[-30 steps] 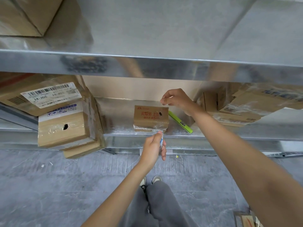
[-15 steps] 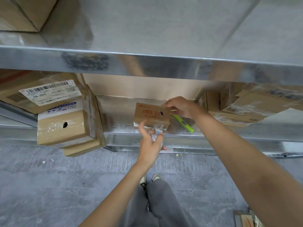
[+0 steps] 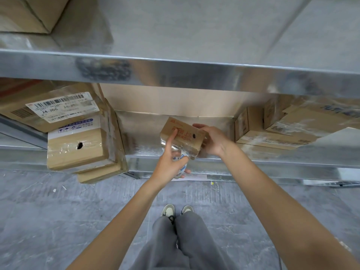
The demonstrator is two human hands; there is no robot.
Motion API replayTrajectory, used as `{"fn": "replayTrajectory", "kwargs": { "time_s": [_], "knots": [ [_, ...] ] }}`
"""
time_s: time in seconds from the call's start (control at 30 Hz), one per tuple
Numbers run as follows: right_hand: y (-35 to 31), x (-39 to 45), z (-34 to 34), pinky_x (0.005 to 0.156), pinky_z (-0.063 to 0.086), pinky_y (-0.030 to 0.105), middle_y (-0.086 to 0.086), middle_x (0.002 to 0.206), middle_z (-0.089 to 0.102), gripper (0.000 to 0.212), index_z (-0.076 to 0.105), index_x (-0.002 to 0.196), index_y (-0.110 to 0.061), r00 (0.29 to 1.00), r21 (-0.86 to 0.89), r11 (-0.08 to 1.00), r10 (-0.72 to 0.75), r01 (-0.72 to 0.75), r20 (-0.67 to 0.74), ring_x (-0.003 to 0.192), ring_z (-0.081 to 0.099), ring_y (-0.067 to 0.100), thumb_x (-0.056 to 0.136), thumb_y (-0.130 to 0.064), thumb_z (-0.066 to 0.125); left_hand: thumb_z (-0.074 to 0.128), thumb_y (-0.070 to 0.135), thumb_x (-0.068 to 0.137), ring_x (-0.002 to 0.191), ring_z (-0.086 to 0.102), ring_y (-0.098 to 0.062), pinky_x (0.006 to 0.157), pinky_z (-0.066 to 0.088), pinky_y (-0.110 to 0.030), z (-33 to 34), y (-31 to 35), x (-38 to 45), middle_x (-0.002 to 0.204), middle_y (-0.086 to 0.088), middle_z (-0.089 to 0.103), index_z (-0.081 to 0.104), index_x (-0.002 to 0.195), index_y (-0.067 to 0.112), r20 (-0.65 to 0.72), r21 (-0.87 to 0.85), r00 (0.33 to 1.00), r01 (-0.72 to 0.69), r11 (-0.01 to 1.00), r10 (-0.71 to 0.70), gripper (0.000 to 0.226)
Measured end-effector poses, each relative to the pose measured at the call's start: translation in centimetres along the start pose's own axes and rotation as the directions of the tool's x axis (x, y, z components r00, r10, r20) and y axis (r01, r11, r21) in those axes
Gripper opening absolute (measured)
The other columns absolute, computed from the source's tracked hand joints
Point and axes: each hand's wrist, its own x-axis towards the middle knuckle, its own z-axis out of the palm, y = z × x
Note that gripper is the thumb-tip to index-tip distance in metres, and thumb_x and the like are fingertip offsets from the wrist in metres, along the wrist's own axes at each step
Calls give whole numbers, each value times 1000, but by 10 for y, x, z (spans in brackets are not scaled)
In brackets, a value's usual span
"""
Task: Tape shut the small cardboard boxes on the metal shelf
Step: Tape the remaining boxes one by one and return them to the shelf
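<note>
A small cardboard box [image 3: 185,131] with red print and a round hole sits tilted at the front edge of the lower metal shelf [image 3: 253,158]. Clear tape wraps its lower front. My right hand [image 3: 212,140] grips the box's right end. My left hand [image 3: 169,164] holds a small white tape roll [image 3: 180,168] in its curled fingers just below the box, while its index finger presses up against the box's front face. The green pen seen earlier is hidden behind my right hand.
Taped boxes [image 3: 78,151] with barcode labels stack at the left and hang over the shelf edge. More boxes [image 3: 272,131] pile at the right. An upper shelf [image 3: 175,75] juts overhead. Below are grey floor and my legs and shoes [image 3: 176,211].
My right hand came down from the box's top to grip its right end and tilted the box. My left hand rose with the tape roll and put a finger on the box's front.
</note>
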Motion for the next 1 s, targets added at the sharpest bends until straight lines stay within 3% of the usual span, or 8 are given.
{"fn": "replayTrajectory", "kwargs": {
  "time_s": [0.17, 0.23, 0.33, 0.43, 0.5, 0.77, 0.9, 1.0],
  "knots": [
    [4, -14, 17, 41, 47, 21, 9, 66, 68, 27, 64, 93, -10, 983, -135, 986, -120, 101, -138, 47, 64, 14, 94, -2, 39, 58, 3, 90, 86, 72, -29, 68, 61, -41, -12, 8, 2, 121, -12, 58, 21, 144, 53, 74, 45, 996, 45, 998, -49, 82],
    [13, -16, 9, 70, 52, 24, 13, 95, 71, 24, 67, 100, -4, 884, -414, 857, -418, 306, -211, 85, 70, 18, 98, -12, 44, 58, 1, 90, 88, 71, -34, 62, 59, -30, -19, 12, 5, 118, -5, 61, 22, 143, 53, 130, 51, 991, 26, 998, -33, 83],
    [27, -32, -17, 109, 31, 25, 5, 144, 49, 50, 49, 138, -11, 676, -745, 359, -718, 562, 164, 136, 42, 16, 100, -43, 43, 58, 1, 90, 80, 69, -37, 62, 57, -24, -27, 17, 9, 109, 8, 61, 22, 142, 53, 193, 81, 980, 28, 996, -43, 82],
    [42, -37, -33, 118, 0, 25, -2, 161, 8, 93, 12, 155, -17, 654, -827, -243, -518, 506, 552, 147, 0, 7, 86, -74, 36, 58, 4, 92, 74, 68, -46, 50, 54, -28, -33, 16, 14, 109, -14, 68, 21, 142, 55, 262, 78, 963, 46, 996, -65, 81],
    [48, -36, -35, 119, -5, 30, -1, 162, 1, 95, 7, 155, -14, 648, -802, -421, -478, 422, 592, 148, -8, 9, 87, -72, 39, 60, 6, 92, 77, 68, -47, 47, 51, -28, -36, 16, 16, 112, -18, 69, 21, 142, 55, 298, 66, 952, 54, 996, -72, 81],
    [66, -28, -25, 108, 39, 52, 17, 143, 49, 54, 49, 137, 2, 302, -686, -621, -618, 378, 726, 133, 46, 31, 88, -14, 65, 65, 12, 87, 77, 69, -50, 49, 52, -27, -44, 12, 23, 108, -24, 69, 27, 135, 65, 337, 56, 935, 98, 994, -111, 81],
    [77, -32, -22, 113, 31, 50, 19, 145, 44, 63, 45, 139, 4, 299, -612, -586, -547, 530, 782, 136, 40, 36, 78, 8, 30, 66, 15, 84, 78, 69, -49, 48, 51, -27, -45, 12, 23, 99, -20, 70, 28, 135, 65, 336, 62, 935, 101, 993, -116, 82],
    [76, -34, -20, 111, 34, 52, 19, 144, 46, 56, 45, 140, 4, 316, -622, -554, -552, 553, 772, 136, 42, 35, 85, 3, 32, 66, 18, 83, 78, 71, -45, 48, 51, -28, -45, 14, 23, 110, -25, 67, 26, 135, 66, 333, 79, 936, 92, 993, -113, 82]
  ]
}}
